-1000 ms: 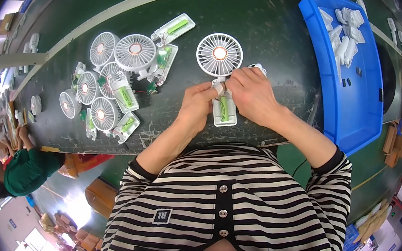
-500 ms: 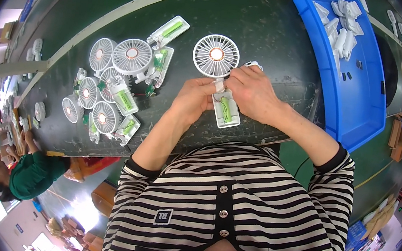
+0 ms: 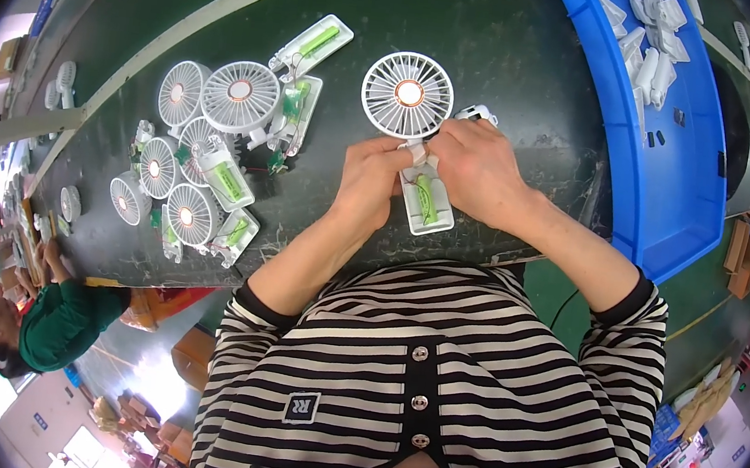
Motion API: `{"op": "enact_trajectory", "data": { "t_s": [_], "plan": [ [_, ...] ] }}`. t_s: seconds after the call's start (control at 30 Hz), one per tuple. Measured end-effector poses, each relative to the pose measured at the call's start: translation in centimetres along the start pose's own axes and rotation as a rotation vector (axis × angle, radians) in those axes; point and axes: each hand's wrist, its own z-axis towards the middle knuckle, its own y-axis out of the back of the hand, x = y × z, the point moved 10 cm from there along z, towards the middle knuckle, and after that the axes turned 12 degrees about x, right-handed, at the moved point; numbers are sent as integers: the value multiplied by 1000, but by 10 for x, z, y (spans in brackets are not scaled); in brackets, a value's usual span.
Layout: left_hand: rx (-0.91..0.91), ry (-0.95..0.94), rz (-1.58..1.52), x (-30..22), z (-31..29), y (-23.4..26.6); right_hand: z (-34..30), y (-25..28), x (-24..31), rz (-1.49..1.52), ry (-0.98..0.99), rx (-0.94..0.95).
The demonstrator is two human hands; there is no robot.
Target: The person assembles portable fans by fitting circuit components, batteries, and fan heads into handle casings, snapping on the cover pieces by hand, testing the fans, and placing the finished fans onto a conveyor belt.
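Between my hands is a white handheld fan [image 3: 407,95], its round grille pointing away from me. Its opened handle [image 3: 425,205] lies toward me and shows a green battery with thin wires. My left hand [image 3: 369,176] pinches the fan at the neck, where the grille meets the handle. On the neck's other side, the fingers of my right hand [image 3: 477,166] are closed close to the same joint; their tips are partly hidden. A small white part [image 3: 477,113] shows just beyond my right knuckles, and I cannot tell whether that hand holds it.
Several partly assembled white fans [image 3: 241,95] with exposed batteries and green circuit boards lie to the left on the dark table [image 3: 318,246]. A blue bin [image 3: 623,207] with white handle shells [image 3: 655,67] stands at the right. A person in green [image 3: 68,326] sits at the far left.
The view has shifted slightly. Both hands stay at the fan's neck, with the fan in nearly the same pose; the right fingers have moved only a little.
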Motion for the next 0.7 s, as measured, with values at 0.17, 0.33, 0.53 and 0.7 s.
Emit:
{"op": "enact_trajectory", "data": {
  "t_s": [0.17, 0.33, 0.53, 0.7],
  "plan": [
    [-27, 16, -7, 5, 2, 5, -3, 1, -8, 72, -18, 6],
    [26, 3, -103, 9, -2, 4, -43, 34, -15, -18, -205, -174],
    [9, -14, -105, 3, -8, 0, -56, 18, -26, -204, -411, -111],
    [35, -7, -100, 5, -4, 0, -51, 19, -25, -260, -443, -111]
  ]
}}
